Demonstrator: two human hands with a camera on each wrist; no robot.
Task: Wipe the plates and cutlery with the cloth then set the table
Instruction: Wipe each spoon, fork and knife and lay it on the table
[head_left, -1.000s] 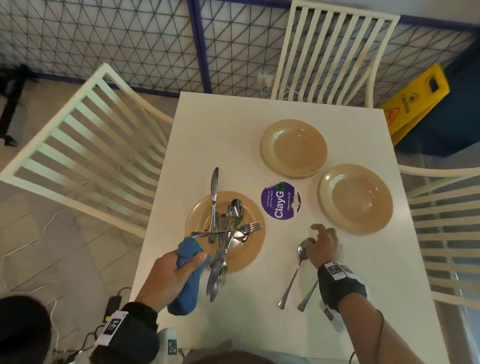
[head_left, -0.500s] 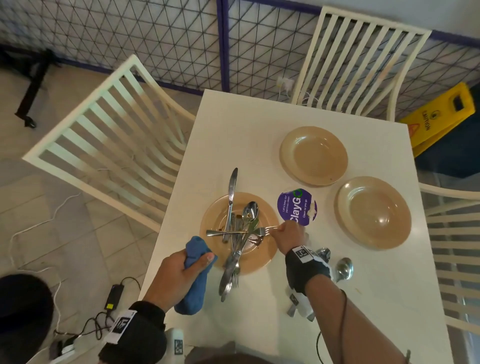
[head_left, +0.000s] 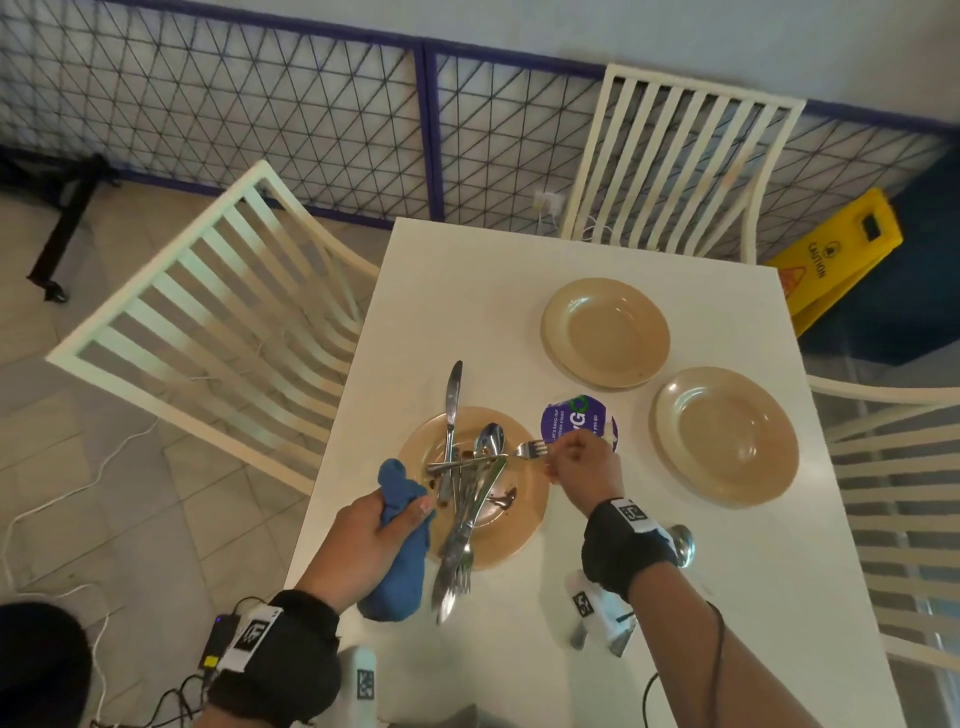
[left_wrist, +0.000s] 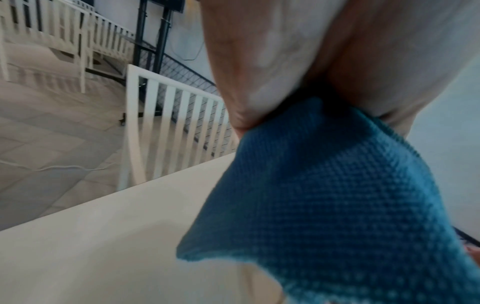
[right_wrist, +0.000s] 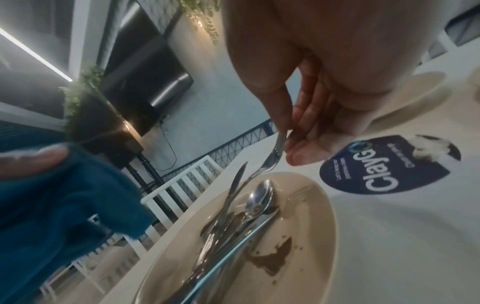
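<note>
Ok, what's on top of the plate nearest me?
On the near plate lies a crossed pile of cutlery: knives, forks and a spoon, plus brown smears. The right hand pinches one fork by its tines. How many pieces lie underneath is hidden.

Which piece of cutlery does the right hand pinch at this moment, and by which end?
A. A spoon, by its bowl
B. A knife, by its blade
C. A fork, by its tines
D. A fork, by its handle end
C: the right hand pinches the silver metal fork at its tines, while the fork's handle runs back across the cutlery piled on the stained tan round plate.
</note>
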